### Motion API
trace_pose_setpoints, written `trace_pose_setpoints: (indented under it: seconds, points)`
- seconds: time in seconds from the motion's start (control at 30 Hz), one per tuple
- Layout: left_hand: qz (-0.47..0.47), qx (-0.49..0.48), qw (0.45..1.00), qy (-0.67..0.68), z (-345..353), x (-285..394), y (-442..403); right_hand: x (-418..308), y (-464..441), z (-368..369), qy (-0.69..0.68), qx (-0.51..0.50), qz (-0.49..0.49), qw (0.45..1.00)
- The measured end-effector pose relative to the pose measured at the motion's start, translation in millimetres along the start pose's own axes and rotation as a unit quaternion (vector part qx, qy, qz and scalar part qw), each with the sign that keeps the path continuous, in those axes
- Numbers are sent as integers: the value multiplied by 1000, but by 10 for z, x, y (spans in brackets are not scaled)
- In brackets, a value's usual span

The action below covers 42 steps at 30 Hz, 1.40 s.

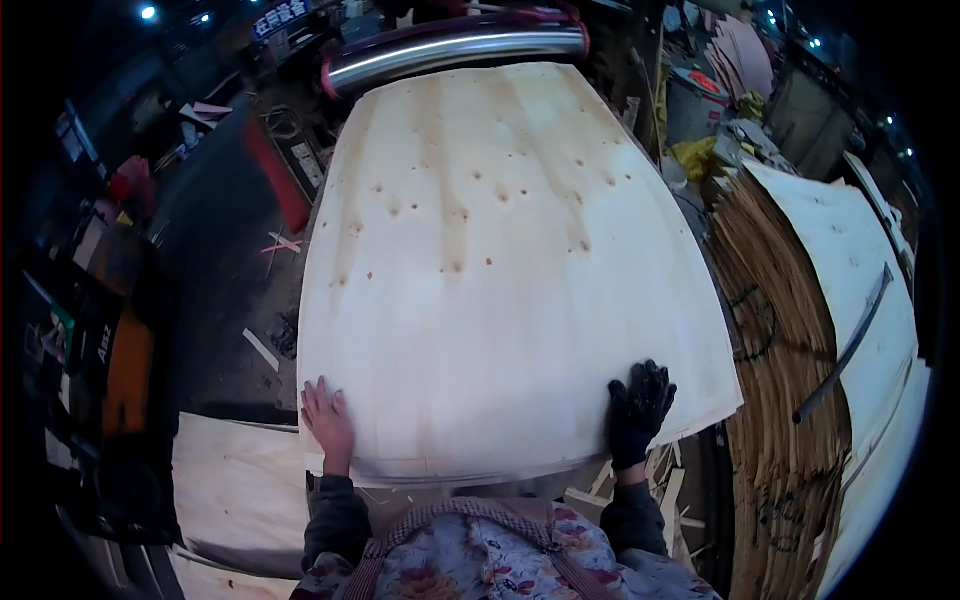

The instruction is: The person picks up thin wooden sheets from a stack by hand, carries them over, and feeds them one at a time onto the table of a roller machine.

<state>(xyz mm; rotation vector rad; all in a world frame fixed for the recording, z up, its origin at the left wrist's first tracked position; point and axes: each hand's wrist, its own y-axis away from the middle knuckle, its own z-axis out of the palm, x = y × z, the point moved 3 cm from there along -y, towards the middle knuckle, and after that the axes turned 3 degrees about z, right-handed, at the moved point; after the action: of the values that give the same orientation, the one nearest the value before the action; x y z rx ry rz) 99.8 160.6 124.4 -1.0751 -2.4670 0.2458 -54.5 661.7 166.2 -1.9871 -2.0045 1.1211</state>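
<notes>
A large pale wood veneer sheet with scattered knots lies flat in front of me, its near edge close to my body. My bare left hand rests on the sheet's near left corner, fingers spread and stretched forward. Near the right corner, my right hand wears a black glove and lies on the sheet with fingers extended. Neither hand grips anything. At the far end, the sheet reaches up to a shiny metal roller with red ends.
To the right stands a tall stack of veneer sheets with a dark bar lying on top. More sheets lie low on the left. Wood scraps litter the floor. An orange and black machine stands at far left, a bucket at back right.
</notes>
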Motion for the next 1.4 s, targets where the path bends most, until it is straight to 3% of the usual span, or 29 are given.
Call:
trace_pose_setpoints:
  seconds: [0.33,0.57,1.03,1.17,1.3,1.33,1.37,1.4]
  points:
    - [8,47,998,36,-65,59,71,48,63,64,54,24,-70,996]
    - [-1,88,995,51,-76,36,85,9,95,-16,-26,8,-54,998]
    - [12,96,994,57,-139,-1,66,140,174,216,119,10,-72,990]
    - [23,105,992,60,-167,-24,79,-32,154,137,131,-44,-5,990]
    - [28,91,994,58,-166,-42,90,115,178,263,108,-30,-3,994]
    - [18,88,995,53,-149,-63,114,121,184,281,166,-20,-33,985]
    - [29,91,994,50,-138,-58,127,255,186,428,164,-27,-45,985]
    - [35,96,994,48,-135,-37,123,544,206,651,69,1,-69,995]
